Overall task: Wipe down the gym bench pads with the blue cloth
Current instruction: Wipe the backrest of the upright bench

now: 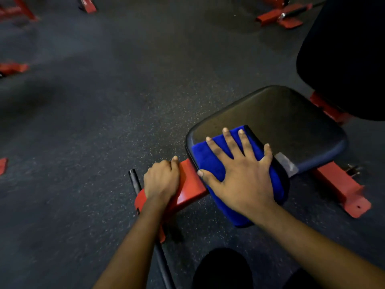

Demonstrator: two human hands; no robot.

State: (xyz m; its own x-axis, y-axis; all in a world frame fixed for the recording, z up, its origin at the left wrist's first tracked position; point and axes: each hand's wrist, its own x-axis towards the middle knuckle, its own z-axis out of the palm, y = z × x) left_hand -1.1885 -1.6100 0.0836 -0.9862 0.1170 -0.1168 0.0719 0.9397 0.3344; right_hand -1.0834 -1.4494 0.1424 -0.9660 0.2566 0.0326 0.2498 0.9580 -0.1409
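Note:
The black seat pad of a gym bench lies right of centre. A blue cloth is draped over the pad's near corner and hangs down its front edge. My right hand presses flat on the cloth with fingers spread and straight. My left hand grips the red frame bar that sticks out just left of the pad, fingers curled over its far side. A second black pad, the backrest, rises at the upper right.
Red frame feet stand on the dark speckled rubber floor to the right of the seat. A black steel rod runs under my left forearm. More red equipment bases sit at the back and along the left edge. My dark-clad knee is at the bottom.

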